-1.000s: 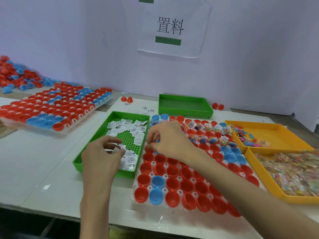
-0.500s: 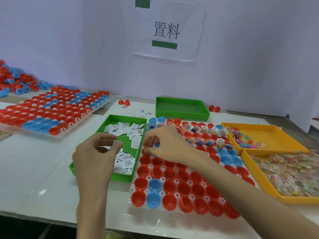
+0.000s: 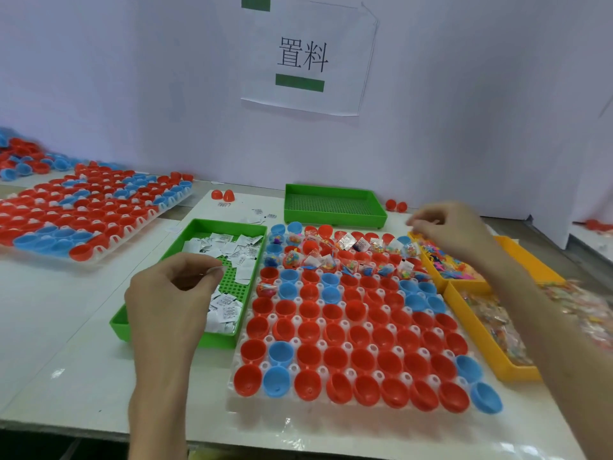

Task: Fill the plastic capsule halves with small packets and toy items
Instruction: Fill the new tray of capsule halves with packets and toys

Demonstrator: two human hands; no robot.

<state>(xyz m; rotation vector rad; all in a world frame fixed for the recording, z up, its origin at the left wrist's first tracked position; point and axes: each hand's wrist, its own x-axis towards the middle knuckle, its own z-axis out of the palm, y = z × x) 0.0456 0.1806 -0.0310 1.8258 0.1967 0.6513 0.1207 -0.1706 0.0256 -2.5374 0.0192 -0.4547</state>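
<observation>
We fetch fillers for capsule halves [image 3: 335, 333].
Left hand [image 3: 172, 293] curls above packets [image 3: 229, 310], right hand [image 3: 454, 230] above toys [image 3: 444, 262]; grips unclear to us. Next: fill empty halves.

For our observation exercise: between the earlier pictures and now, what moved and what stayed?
The right hand left the capsule tray and swung right, over the far yellow tray of toys. The left hand stayed curled above the green packet tray.
</observation>
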